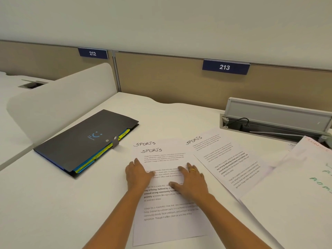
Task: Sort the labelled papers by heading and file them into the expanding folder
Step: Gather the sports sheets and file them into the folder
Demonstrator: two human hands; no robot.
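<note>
Pressing the sports papers (167, 218), left hand (138, 174) and right hand (193, 182) lie flat, fingers (189, 166) straight. The left hand covers their left edge. The folder (80, 141) sits apart.

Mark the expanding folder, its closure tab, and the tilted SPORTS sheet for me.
expanding folder (71, 150): head view, on its dark front cover.
closure tab (116, 142): head view, on the grey strap near the snap.
tilted SPORTS sheet (228, 159): head view, on its printed middle.

Both hands, left (137, 174) and right (193, 180), lay flat on the SPORTS sheets (170, 212) (two stacked), the folder (84, 141) beyond the left fingertips.
</note>
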